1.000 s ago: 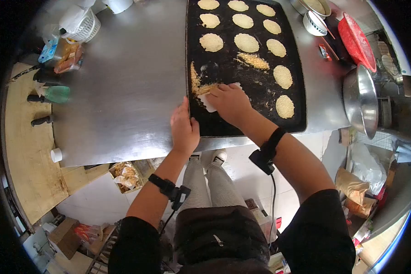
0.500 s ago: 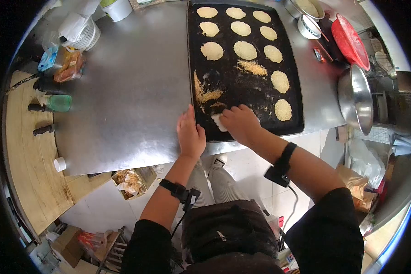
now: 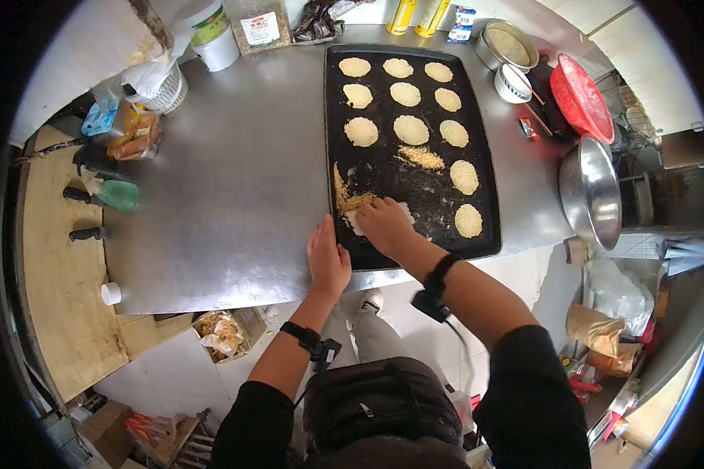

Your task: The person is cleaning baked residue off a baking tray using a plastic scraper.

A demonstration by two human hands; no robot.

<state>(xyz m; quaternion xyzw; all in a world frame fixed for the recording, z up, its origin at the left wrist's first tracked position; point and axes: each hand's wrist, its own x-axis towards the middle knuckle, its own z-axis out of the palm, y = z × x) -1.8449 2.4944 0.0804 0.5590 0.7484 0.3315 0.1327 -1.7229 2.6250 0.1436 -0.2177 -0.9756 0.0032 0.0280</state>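
A black baking tray [image 3: 489, 234] bears rows of round, pale, seed-coated flat pieces [image 3: 405, 94]. Loose seeds [image 3: 357, 202] lie along its left side, with another patch of seeds [image 3: 422, 158] near the middle. My right hand [image 3: 385, 227] is closed over a white dough scraper [image 3: 355, 224] with a wavy edge, pressed to the tray's surface beside the left seeds. Most of the scraper is hidden under the fingers. My left hand [image 3: 328, 258] lies against the tray's left rim near its front corner, fingers stretched out and holding nothing.
The tray rests on a metal table [image 3: 227, 195]. To its right stand a red basin [image 3: 579, 98], a steel bowl [image 3: 594, 191] and a white bowl [image 3: 512, 84]. A green bottle [image 3: 119, 195], knives [image 3: 86, 234] and a white basket [image 3: 168, 90] are at the left.
The view has tilted up, bringing more of the table's back into sight. My right hand has moved left across the tray with the scraper, closer to the left seeds. My left hand stays at the rim.
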